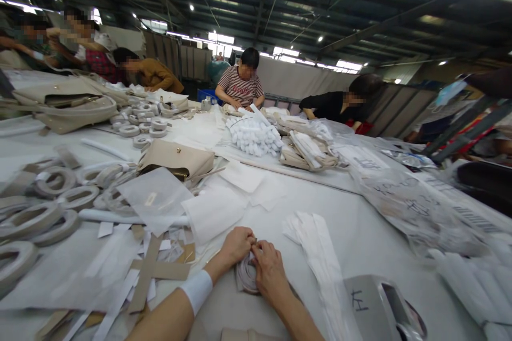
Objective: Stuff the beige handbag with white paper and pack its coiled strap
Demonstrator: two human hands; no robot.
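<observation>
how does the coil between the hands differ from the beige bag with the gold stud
The coil is rounded and layered, while the bag has broad, smooth panels. The coil looks smaller than the bag. The left hand and right hand are at the coil; neither touches the bag. Both things are pale in colour.

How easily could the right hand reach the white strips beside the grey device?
Probably yes: only tabletop shows between the right hand and the white strips, though that hand is at the coil.
</observation>
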